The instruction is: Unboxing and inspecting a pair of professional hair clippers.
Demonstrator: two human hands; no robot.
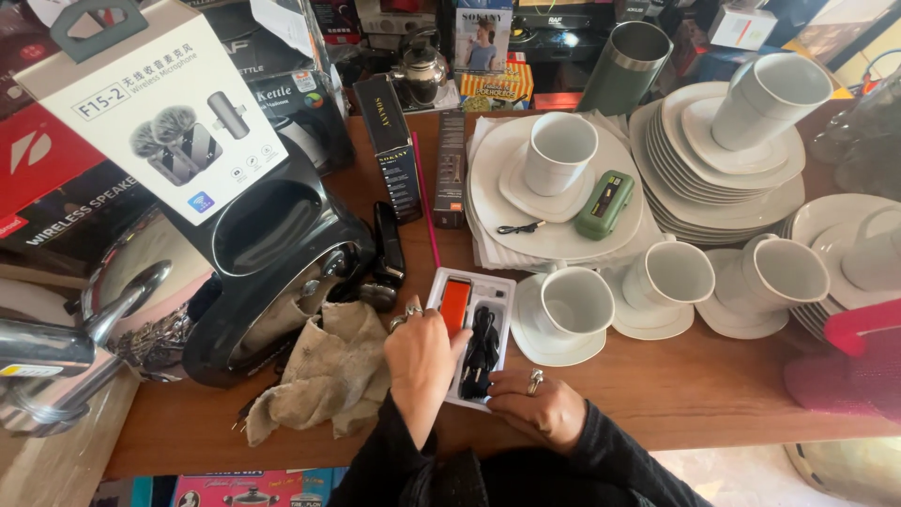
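A white tray [469, 343] lies on the wooden table [676, 385], near the front edge, and everything else can be placed from it. Inside the tray sit an orange trimmer [456, 302] at the left and a coiled black cable [481, 352] just to its right. The left hand [422, 361] reaches over the tray's left side, fingers bent down and touching the trimmer's lower end (whether they actually pinch it cannot be told). The right hand [533, 404] rests at the tray's near right corner, fingers curled loosely against its rim, pressing rather than gripping.

Left of the tray a crumpled cloth [328, 371] touches the left hand's wrist side; right of the tray a cup on a saucer [568, 314] stands just beside its wall. Beyond the tray, a stack of plates [554, 221] crowds close. The only open wood lies right of the right hand, along the front edge. Both forearms come up from below in dark sleeves, angled inward.
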